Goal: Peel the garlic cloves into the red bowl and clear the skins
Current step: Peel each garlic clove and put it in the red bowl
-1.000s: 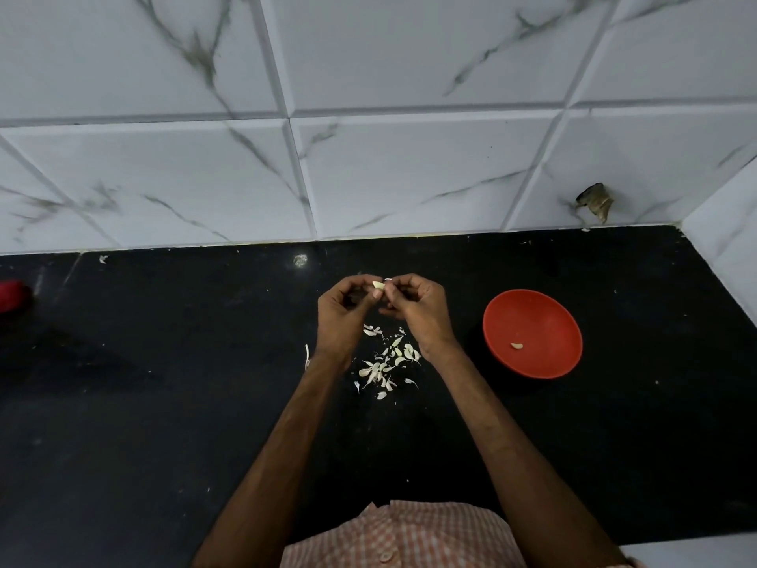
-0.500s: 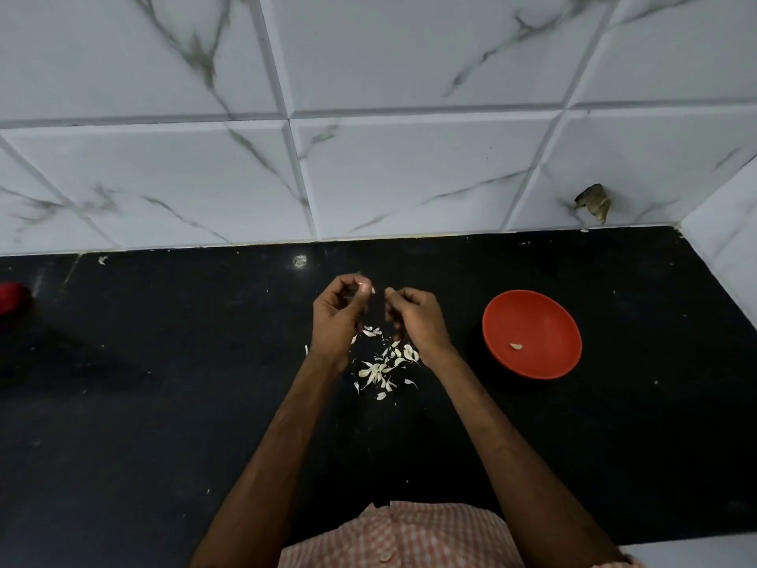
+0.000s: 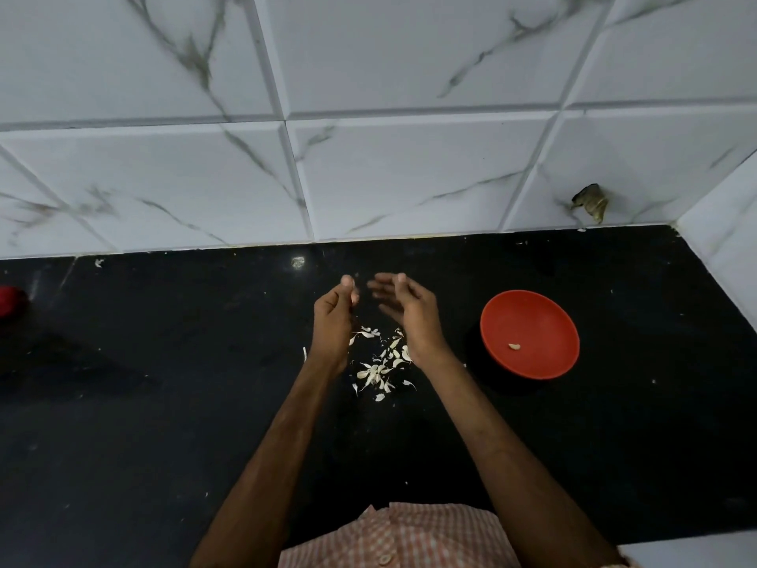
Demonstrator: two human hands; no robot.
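Countertop (image 3: 164, 403) of black stone fills the lower half of the frame, and white marbled tiles (image 3: 409, 178) rise behind it across the upper half. At the far left edge we see a red object (image 3: 10, 301), cut off by the frame. A brown scrap (image 3: 590, 202) clings to the tiles at upper right. A checked shirt (image 3: 401, 535) shows at the bottom edge, and both forearms reach up from it toward the centre.

Nothing lies between the hands and the red bowl (image 3: 491, 317), which sits right of centre, apart from the right hand (image 3: 409, 317). One peeled clove (image 3: 514, 346) rests in the bowl's lower part.

The garlic skins (image 3: 381, 368) lie scattered on the countertop at the centre, between the two wrists and below the fingertips. The left hand (image 3: 334, 321) and the right wrist cover the edges of the pile.

The left hand is held above the skins with its fingers curled and the thumb (image 3: 348, 282) laid against them. We cannot tell whether a clove is pinched there. The right hand is released, its fingers (image 3: 399, 282) spread, blurred, and holding nothing. A narrow gap separates the two hands.
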